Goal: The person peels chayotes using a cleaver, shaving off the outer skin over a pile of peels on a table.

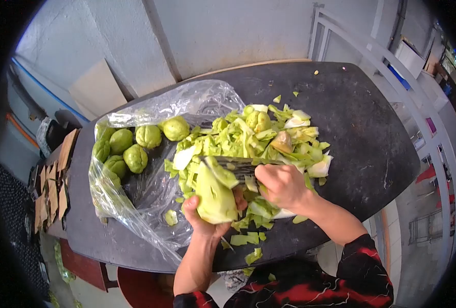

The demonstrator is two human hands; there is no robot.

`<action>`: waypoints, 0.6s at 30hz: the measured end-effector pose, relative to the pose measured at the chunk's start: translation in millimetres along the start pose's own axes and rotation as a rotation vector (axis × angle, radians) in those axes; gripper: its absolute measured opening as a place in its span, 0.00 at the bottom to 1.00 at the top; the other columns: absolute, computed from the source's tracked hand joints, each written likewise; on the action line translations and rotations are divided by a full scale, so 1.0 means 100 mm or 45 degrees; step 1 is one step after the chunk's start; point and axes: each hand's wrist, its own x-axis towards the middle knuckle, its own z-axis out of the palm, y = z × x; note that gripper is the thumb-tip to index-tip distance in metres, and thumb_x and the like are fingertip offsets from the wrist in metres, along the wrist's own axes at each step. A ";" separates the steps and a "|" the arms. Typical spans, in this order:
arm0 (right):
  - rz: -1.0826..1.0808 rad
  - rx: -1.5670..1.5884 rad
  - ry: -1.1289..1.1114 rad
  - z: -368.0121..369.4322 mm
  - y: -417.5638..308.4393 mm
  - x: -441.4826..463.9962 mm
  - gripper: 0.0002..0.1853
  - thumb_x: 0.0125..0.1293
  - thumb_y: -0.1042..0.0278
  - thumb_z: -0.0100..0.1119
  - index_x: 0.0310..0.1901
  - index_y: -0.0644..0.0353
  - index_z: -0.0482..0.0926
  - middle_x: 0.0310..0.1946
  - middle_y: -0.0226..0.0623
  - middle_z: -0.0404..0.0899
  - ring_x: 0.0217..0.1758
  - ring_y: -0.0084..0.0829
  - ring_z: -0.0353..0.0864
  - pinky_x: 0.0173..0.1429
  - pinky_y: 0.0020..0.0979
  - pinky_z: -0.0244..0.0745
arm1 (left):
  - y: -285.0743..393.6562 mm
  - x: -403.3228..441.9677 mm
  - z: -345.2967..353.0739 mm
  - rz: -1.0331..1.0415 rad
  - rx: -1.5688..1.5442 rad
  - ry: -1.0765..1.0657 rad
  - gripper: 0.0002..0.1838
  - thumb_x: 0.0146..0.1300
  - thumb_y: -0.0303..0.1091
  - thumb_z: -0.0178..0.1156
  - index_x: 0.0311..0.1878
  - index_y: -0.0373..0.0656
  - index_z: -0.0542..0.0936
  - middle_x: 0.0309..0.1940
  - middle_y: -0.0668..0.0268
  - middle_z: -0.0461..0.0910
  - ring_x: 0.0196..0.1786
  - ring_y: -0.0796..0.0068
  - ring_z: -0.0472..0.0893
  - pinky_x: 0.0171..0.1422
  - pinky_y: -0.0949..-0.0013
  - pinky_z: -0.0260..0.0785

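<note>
Look at that chayote (212, 200): pale green, glossy, creased mid-face, a thick slice lifting along its upper side! The left hand (199, 223) cups it above the table (371, 133); the right (283, 188) clenches the knife (237, 166).

Looks bright and even over the dark surface (359, 123) and pale wall (243, 31), with soft shadows; glints in white streaks off the clear plastic bag (156, 208). Bends straight lines towards the rim, sinks to black in the corners, and turns dim at lower left and soft at far right.
</note>
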 end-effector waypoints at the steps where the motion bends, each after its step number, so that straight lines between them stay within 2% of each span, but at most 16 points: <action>1: 0.005 0.013 -0.006 -0.04 -0.08 0.00 0.12 0.51 0.75 0.63 0.29 0.58 0.67 0.18 0.34 0.70 0.17 0.38 0.76 0.19 0.37 0.70 | 0.03 0.03 0.03 0.056 0.036 0.099 0.50 0.51 0.66 0.61 0.72 0.44 0.64 0.58 0.56 0.74 0.52 0.58 0.78 0.50 0.54 0.75; 3: -0.242 0.104 0.038 -0.13 -0.20 0.03 0.07 0.53 0.77 0.57 0.28 0.56 0.68 0.15 0.29 0.69 0.16 0.29 0.77 0.19 0.32 0.73 | 0.06 0.05 0.05 0.118 0.129 0.158 0.53 0.52 0.65 0.61 0.75 0.43 0.60 0.60 0.55 0.73 0.56 0.57 0.78 0.55 0.52 0.77; 4: -0.305 0.148 0.093 -0.11 -0.25 0.01 0.07 0.52 0.76 0.58 0.27 0.56 0.69 0.14 0.26 0.65 0.16 0.26 0.75 0.18 0.31 0.72 | 0.05 0.05 -0.05 0.153 -0.018 0.144 0.52 0.53 0.62 0.63 0.76 0.42 0.58 0.59 0.51 0.73 0.54 0.57 0.79 0.55 0.53 0.79; 5: -0.339 0.139 0.164 -0.08 -0.30 -0.02 0.06 0.52 0.74 0.59 0.28 0.56 0.70 0.15 0.26 0.64 0.16 0.24 0.74 0.18 0.29 0.72 | 0.06 0.09 -0.33 0.052 -0.106 -0.084 0.51 0.55 0.57 0.64 0.76 0.42 0.57 0.56 0.46 0.73 0.51 0.56 0.80 0.53 0.56 0.79; 7: -0.375 0.136 0.133 -0.17 -0.39 -0.02 0.07 0.50 0.76 0.60 0.28 0.60 0.70 0.18 0.31 0.68 0.17 0.31 0.73 0.20 0.31 0.70 | 0.06 0.10 -0.19 0.048 -0.065 0.006 0.51 0.50 0.59 0.64 0.74 0.42 0.60 0.45 0.50 0.77 0.40 0.61 0.80 0.43 0.58 0.76; 11: -0.428 0.129 0.211 -0.14 -0.40 -0.04 0.06 0.50 0.76 0.60 0.28 0.61 0.71 0.18 0.31 0.68 0.17 0.30 0.74 0.20 0.30 0.70 | 0.05 0.06 -0.12 0.005 -0.018 -0.003 0.51 0.49 0.56 0.66 0.74 0.41 0.60 0.45 0.51 0.77 0.41 0.61 0.79 0.45 0.58 0.76; 13: -0.405 0.109 0.199 -0.11 -0.31 -0.02 0.06 0.50 0.77 0.60 0.28 0.61 0.71 0.17 0.31 0.68 0.16 0.31 0.73 0.19 0.31 0.69 | -0.03 0.02 -0.10 0.113 -0.003 0.005 0.52 0.54 0.60 0.63 0.76 0.40 0.57 0.58 0.49 0.73 0.53 0.57 0.79 0.60 0.57 0.74; 14: -0.351 0.028 0.103 -0.09 -0.21 0.01 0.06 0.53 0.73 0.60 0.28 0.55 0.71 0.16 0.26 0.66 0.17 0.24 0.74 0.18 0.29 0.72 | -0.09 0.00 -0.05 0.195 0.046 0.044 0.53 0.56 0.64 0.62 0.76 0.39 0.56 0.65 0.49 0.71 0.59 0.56 0.78 0.66 0.56 0.72; 15: -0.329 0.099 0.151 -0.05 -0.13 0.05 0.06 0.53 0.73 0.59 0.27 0.55 0.70 0.15 0.26 0.67 0.15 0.25 0.74 0.17 0.30 0.71 | -0.02 0.01 0.12 0.129 0.180 0.145 0.56 0.49 0.61 0.62 0.78 0.41 0.54 0.65 0.53 0.70 0.64 0.55 0.75 0.70 0.52 0.67; 17: -0.341 0.036 0.095 -0.13 -0.19 0.01 0.06 0.52 0.73 0.60 0.27 0.55 0.70 0.16 0.27 0.67 0.16 0.25 0.75 0.18 0.30 0.72 | -0.06 0.03 0.14 0.232 0.061 0.118 0.55 0.49 0.60 0.62 0.77 0.41 0.55 0.60 0.53 0.73 0.59 0.56 0.76 0.67 0.53 0.69; 18: -0.369 0.083 0.145 -0.12 -0.26 -0.02 0.07 0.50 0.73 0.60 0.28 0.56 0.71 0.16 0.26 0.66 0.17 0.25 0.75 0.19 0.28 0.71 | 0.00 0.08 0.03 0.133 0.031 0.017 0.53 0.49 0.59 0.63 0.76 0.42 0.57 0.53 0.51 0.75 0.53 0.57 0.77 0.58 0.58 0.71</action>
